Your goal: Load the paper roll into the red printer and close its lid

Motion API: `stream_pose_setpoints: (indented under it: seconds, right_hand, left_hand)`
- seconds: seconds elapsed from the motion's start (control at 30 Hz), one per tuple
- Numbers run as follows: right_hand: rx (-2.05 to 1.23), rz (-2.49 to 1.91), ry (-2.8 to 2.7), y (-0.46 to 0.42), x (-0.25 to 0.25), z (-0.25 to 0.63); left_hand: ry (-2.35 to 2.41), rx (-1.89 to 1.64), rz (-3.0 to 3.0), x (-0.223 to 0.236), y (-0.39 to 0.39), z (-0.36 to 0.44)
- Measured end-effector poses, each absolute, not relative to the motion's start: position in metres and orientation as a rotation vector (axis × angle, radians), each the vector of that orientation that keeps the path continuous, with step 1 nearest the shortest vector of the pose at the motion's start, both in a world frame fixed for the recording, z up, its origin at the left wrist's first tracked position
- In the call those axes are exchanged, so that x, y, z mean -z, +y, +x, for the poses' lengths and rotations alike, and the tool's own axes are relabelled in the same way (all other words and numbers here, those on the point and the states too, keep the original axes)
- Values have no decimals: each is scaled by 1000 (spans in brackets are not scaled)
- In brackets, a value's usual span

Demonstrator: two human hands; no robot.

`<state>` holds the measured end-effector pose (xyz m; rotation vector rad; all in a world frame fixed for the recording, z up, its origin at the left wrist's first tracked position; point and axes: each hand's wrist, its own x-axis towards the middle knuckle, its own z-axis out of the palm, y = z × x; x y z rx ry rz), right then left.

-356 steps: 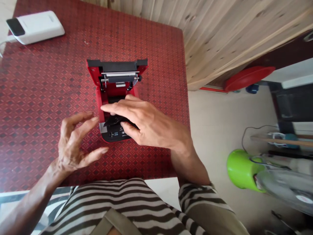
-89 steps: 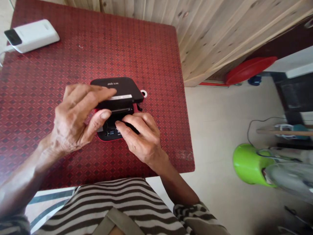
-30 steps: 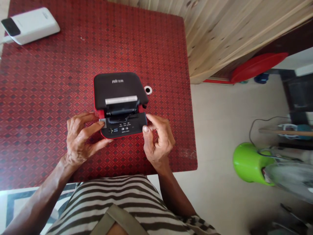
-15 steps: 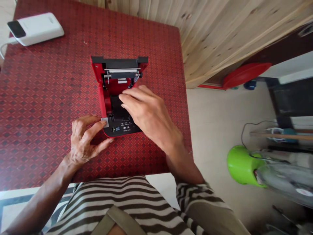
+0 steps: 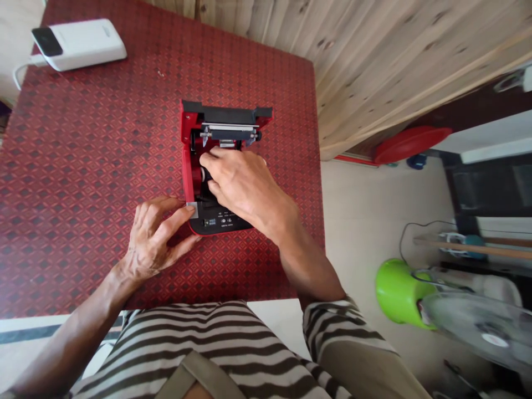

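Observation:
A small red and black thermal printer [image 5: 221, 223] sits on the table with its lid [image 5: 228, 116] raised. A roller shows along the inside of the lid. My left hand [image 5: 155, 235] grips the printer's front left corner, a fingertip on a grey sticker [image 5: 192, 210] and the thumb at the front edge. My right hand [image 5: 249, 188] reaches into the open paper compartment from the right, fingers bent and drawn together. It covers most of the compartment, so whatever its fingertips hold is hidden.
A white power bank [image 5: 89, 45] with a dark end and a cable lies at the table's far left. The patterned red table [image 5: 103, 138] meets a wooden plank wall [image 5: 266, 27]. On the floor to the right stand a green bucket [image 5: 399, 291] and a fan [image 5: 482, 321].
My right hand has gone deeper into the compartment, towards its left side. My left hand keeps its grip on the corner. The whole view has shifted slightly.

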<state>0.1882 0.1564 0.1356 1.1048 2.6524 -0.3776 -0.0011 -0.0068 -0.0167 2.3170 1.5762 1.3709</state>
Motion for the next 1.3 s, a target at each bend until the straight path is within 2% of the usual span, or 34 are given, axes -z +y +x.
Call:
stream_pose_setpoints:
  seconds: [0.57,0.83,0.93,1.07,1.17,1.3]
  right_hand:
    - [362,1066,2578,162,-128,183]
    - [445,935,2653,170,-148,205]
    - [704,1050,2829,165,-153,237]
    - [1321,1421,2915,143,-140,293]
    - [1636,1823,2765,118,-112,324]
    - [1827,2196,2545,91,-62,339]
  left_hand:
    - [1542,-1354,2306,16,-5,-3]
    - [1572,-1322,2340,15,-5,-2]
    - [1577,-1315,2376,13,-4,-2]
    - [1587,-1295,2356,12,-4,-4]
    - [1588,-1298,2343,15,-4,-8]
    - [1563,-1284,2360,19,-4,-15]
